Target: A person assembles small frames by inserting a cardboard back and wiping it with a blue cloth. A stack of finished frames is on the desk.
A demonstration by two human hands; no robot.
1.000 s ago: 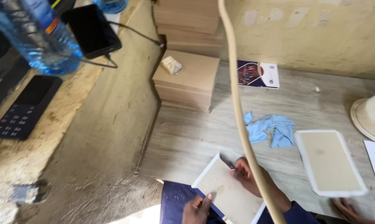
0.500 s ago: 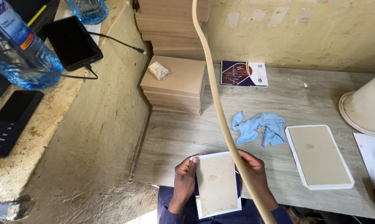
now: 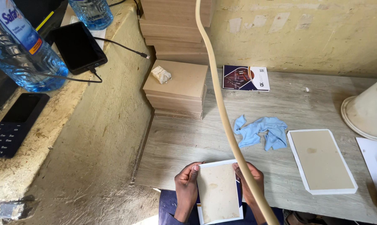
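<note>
Both my hands hold a small rectangular board (image 3: pixel 218 191) with a beige face and white edges, at the near edge of the grey wooden table (image 3: pixel 184 141). My left hand (image 3: pixel 186 187) grips its left edge. My right hand (image 3: pixel 247 181) grips its right edge, partly hidden behind a tan hose (image 3: pixel 222 112) that hangs across the view. A second, similar board (image 3: pixel 321 160) lies flat on the table to the right.
A crumpled blue glove (image 3: pixel 261 131) lies beyond the held board. Stacked brown boards (image 3: pixel 178 89) stand at the back left, a booklet (image 3: pixel 245 78) by the wall, a white bucket (image 3: pixel 369 112) at right. Water bottles (image 3: pixel 24 50) and phones (image 3: pixel 76 46) rest on the left ledge.
The board has come upright and square in front of me, and both hands now grip its side edges. The view has shifted slightly, showing more of the table.
</note>
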